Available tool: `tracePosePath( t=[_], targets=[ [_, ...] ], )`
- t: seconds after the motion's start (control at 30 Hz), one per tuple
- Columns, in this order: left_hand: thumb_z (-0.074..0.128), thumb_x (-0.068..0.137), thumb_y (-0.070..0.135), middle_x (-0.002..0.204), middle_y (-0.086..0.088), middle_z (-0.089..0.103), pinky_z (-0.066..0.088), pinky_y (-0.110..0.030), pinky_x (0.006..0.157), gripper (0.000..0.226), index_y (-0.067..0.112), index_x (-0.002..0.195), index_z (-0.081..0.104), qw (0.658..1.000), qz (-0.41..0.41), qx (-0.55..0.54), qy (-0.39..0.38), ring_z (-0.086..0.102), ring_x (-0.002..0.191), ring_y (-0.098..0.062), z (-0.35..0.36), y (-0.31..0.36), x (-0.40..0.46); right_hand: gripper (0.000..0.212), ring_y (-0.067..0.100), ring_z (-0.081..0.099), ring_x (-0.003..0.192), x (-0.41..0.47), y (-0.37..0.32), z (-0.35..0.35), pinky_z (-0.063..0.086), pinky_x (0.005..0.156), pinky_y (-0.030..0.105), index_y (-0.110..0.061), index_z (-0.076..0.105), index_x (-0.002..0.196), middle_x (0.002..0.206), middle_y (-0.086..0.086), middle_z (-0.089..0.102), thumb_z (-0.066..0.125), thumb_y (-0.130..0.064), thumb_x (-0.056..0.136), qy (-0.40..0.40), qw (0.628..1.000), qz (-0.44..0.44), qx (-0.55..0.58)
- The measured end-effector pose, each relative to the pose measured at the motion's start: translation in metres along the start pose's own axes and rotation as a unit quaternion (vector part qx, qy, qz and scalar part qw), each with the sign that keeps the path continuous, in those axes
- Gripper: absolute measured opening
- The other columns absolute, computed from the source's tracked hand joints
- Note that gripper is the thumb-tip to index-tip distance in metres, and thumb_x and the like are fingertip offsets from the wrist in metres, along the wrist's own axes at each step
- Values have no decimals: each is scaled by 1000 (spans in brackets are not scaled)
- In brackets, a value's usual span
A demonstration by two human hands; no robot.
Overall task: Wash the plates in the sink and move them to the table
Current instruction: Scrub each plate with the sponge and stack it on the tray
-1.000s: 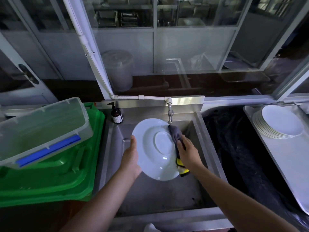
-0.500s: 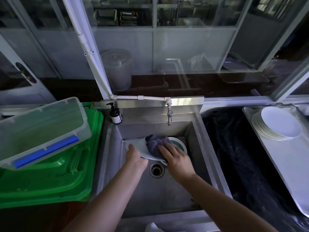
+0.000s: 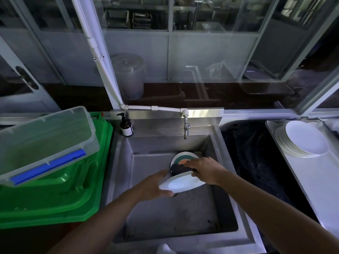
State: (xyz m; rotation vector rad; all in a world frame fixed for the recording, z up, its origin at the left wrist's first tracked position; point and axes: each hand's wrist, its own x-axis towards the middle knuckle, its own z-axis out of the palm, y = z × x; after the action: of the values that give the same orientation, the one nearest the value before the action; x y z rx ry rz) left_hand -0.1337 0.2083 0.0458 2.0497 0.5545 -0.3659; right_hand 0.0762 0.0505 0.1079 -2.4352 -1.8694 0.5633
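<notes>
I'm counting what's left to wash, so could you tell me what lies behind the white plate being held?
Behind the white plate a plate with green and orange rings lies in the sink. Its near part is covered by the dark cloth and right hand.

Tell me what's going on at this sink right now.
A person is washing a white plate over the sink. The left hand holds the plate tilted by its edge, while the right hand presses a dark cloth against it. A patterned plate lies in the basin behind. The tap looks off. A plate stack sits on the table to the right.
</notes>
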Motion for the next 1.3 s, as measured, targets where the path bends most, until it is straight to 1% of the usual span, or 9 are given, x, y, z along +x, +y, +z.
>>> tracePosePath(
  t=[0.2,0.43,0.63,0.77,0.87,1.0,1.07,1.2,1.3],
  targets=[
    [65,96,30,131,1,66,41,-19,87,64,39,154,39,991,-9,-8,130,62,122,-23,8,17,11,49,19,59,115,10,-2,-21,39,89,23,-31,57,141,127,-3,67,70,-24,94,-3,998,2,65],
    [69,86,30,113,2,76,56,-46,98,36,27,123,71,988,-22,-147,49,73,103,-20,-17,22,13,63,12,61,113,14,14,-31,48,98,28,-29,55,143,126,-6,67,80,-22,85,25,981,55,186],
    [72,82,7,134,-20,65,43,-65,108,60,12,140,57,899,-51,-434,-25,61,124,-44,-8,9,1,50,8,62,97,6,29,-22,41,78,8,-29,61,135,108,-7,70,69,-10,90,151,958,100,220],
    [70,86,13,134,-17,66,58,-52,93,58,18,142,55,855,-68,-513,-38,65,120,-38,-4,11,-17,55,4,60,96,-5,11,0,34,77,-4,-26,65,132,108,-9,69,60,1,85,176,939,124,267],
    [66,95,21,124,-15,72,59,-46,87,42,14,136,61,802,-108,-588,-9,72,108,-33,1,20,-20,56,18,60,118,-9,-12,29,37,92,8,-25,61,137,125,-5,65,59,-2,86,106,956,109,251],
    [48,106,38,122,-17,73,54,-48,94,40,12,129,66,745,-155,-647,47,72,105,-34,10,34,-17,68,33,23,149,6,-46,70,33,117,42,-24,45,152,163,3,31,50,-8,86,71,966,86,235],
    [46,107,38,120,-18,73,55,-45,91,39,12,127,67,733,-150,-659,79,72,104,-32,16,42,-15,69,26,11,155,11,-63,74,23,122,35,-26,37,155,167,-1,20,51,-5,91,73,955,113,265],
    [48,105,40,132,-23,66,48,-48,106,46,5,128,67,683,-147,-704,131,63,122,-38,18,36,-14,66,20,36,145,-4,-77,71,26,114,19,-13,56,143,149,-7,49,54,7,81,101,944,22,313],
    [47,105,45,128,-24,68,50,-50,104,52,4,131,65,687,-151,-699,128,64,122,-39,11,29,-14,54,24,40,141,-20,-62,75,40,111,33,-12,65,131,143,1,58,56,-5,79,95,960,-20,264]
  ],
)
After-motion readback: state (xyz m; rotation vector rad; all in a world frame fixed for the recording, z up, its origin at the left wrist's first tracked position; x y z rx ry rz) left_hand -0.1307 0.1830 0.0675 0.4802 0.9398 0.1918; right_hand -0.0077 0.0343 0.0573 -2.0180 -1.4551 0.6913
